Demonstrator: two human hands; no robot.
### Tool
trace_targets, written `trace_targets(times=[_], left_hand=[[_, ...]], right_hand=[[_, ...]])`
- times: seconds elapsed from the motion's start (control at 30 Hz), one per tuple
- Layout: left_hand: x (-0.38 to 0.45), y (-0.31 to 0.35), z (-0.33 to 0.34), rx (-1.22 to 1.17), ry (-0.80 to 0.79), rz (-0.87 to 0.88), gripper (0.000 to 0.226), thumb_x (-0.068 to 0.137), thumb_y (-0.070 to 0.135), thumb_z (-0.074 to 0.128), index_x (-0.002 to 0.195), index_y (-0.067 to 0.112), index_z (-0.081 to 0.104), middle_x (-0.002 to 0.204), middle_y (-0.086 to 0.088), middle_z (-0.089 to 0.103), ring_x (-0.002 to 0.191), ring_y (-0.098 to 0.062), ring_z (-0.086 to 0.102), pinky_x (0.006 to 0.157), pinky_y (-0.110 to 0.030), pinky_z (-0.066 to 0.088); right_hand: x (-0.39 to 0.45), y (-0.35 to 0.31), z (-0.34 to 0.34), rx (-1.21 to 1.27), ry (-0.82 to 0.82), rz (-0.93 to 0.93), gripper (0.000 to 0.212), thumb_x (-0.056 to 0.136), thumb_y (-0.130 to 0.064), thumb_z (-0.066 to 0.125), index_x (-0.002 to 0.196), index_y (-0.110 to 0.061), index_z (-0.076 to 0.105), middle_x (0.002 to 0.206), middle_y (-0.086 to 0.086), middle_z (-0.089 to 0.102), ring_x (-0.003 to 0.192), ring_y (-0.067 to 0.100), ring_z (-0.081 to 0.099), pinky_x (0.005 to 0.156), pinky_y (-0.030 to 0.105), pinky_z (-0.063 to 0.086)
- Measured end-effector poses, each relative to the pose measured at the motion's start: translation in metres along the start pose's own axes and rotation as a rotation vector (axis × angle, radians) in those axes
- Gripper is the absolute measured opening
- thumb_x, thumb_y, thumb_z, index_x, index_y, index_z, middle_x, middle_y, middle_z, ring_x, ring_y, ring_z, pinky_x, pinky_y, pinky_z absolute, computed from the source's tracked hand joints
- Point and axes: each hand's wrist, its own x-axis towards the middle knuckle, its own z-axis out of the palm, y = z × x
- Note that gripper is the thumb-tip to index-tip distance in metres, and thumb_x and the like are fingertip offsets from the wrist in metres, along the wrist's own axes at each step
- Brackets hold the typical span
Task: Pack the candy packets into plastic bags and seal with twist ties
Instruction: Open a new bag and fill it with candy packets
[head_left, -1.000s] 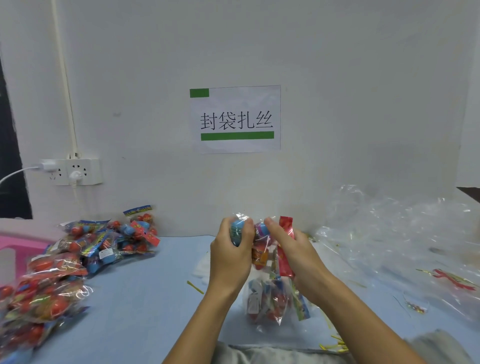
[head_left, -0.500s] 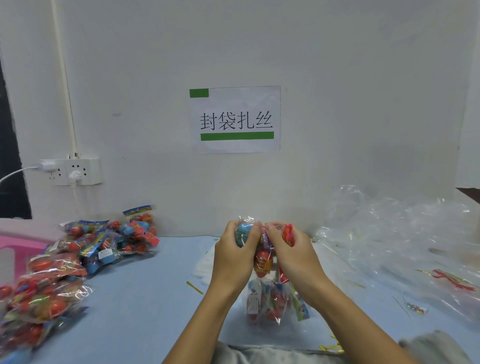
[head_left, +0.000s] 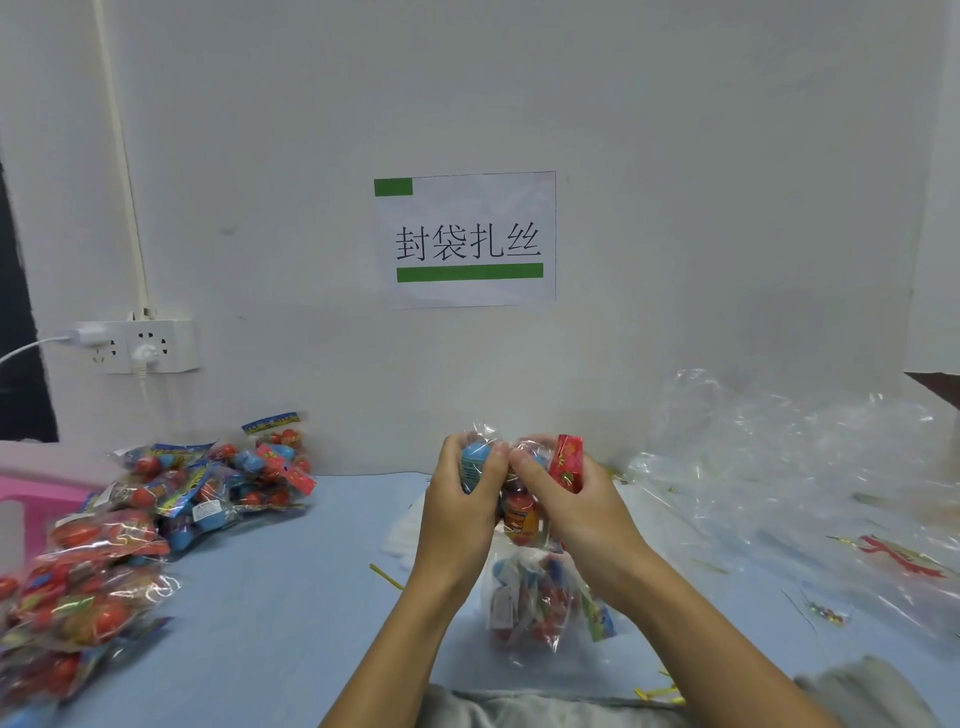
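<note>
Both hands, left (head_left: 457, 514) and right (head_left: 576, 512), grip the gathered top of a clear plastic bag of red and blue candy packets (head_left: 530, 597), held above the light blue table (head_left: 291, 597), directly below the white wall sign (head_left: 465, 239).

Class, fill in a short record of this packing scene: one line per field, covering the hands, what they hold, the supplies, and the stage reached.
Left hand: grips the upper part of the clear bag, over a blue packet
Right hand: grips the same bag, over a red packet
Bag: filled with candy packets, held above the blue table
Finished bags: piled at the left
Empty plastic bags: heaped at the right
Twist ties: loose yellow ones on the table
Sign: on the wall, reads 封袋扎丝
Stage: no tie visible on the held bag
</note>
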Motion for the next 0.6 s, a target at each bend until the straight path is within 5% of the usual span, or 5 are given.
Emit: trace_targets(times=[0.1, 0.23, 0.33, 0.43, 0.6], left_hand=[[0.000, -0.001, 0.000, 0.029, 0.000, -0.008, 0.035, 0.091, 0.048, 0.056, 0.115, 0.023, 0.057, 0.117, -0.011, 0.061, 0.104, -0.023, 0.067, 0.080, -0.035, 0.061], [-0.001, 0.002, 0.001, 0.007, -0.013, -0.057, 0.056, 0.084, 0.063, 0.038, 0.117, 0.021, 0.054, 0.107, -0.002, 0.064, 0.096, -0.011, 0.064, 0.074, -0.023, 0.055], [0.000, -0.002, 0.002, 0.072, -0.021, -0.116, 0.036, 0.102, 0.050, 0.032, 0.111, 0.024, 0.055, 0.108, 0.003, 0.060, 0.102, -0.015, 0.059, 0.087, -0.038, 0.052], [-0.003, -0.008, 0.003, 0.163, -0.057, -0.090, 0.025, 0.104, 0.041, 0.038, 0.106, 0.026, 0.058, 0.107, 0.006, 0.062, 0.105, -0.016, 0.059, 0.090, -0.035, 0.049], [-0.001, -0.001, 0.008, 0.041, -0.019, -0.072, 0.017, 0.101, 0.045, 0.043, 0.109, 0.036, 0.055, 0.114, 0.009, 0.064, 0.100, -0.011, 0.066, 0.079, -0.026, 0.053]], right_hand=[[0.001, -0.001, -0.002, -0.093, 0.048, -0.007, 0.037, 0.078, -0.052, 0.076, 0.104, -0.026, 0.069, 0.090, -0.003, 0.076, 0.082, 0.014, 0.075, 0.066, 0.031, 0.063], [0.007, -0.007, -0.011, -0.118, 0.204, -0.029, 0.036, 0.081, -0.048, 0.075, 0.096, -0.016, 0.069, 0.081, 0.005, 0.074, 0.067, 0.017, 0.071, 0.053, 0.025, 0.054], [0.015, -0.019, -0.029, -0.036, 0.352, 0.000, 0.032, 0.085, -0.049, 0.072, 0.095, -0.019, 0.067, 0.080, 0.004, 0.074, 0.063, 0.019, 0.068, 0.042, 0.021, 0.045], [0.020, -0.028, -0.050, 0.095, 0.433, 0.046, 0.025, 0.090, -0.044, 0.069, 0.090, -0.019, 0.066, 0.083, 0.008, 0.075, 0.068, 0.023, 0.069, 0.047, 0.027, 0.047], [0.017, -0.023, -0.052, 0.035, 0.275, 0.146, 0.027, 0.093, -0.040, 0.066, 0.098, -0.014, 0.068, 0.080, 0.010, 0.074, 0.059, 0.017, 0.067, 0.042, 0.025, 0.046]])
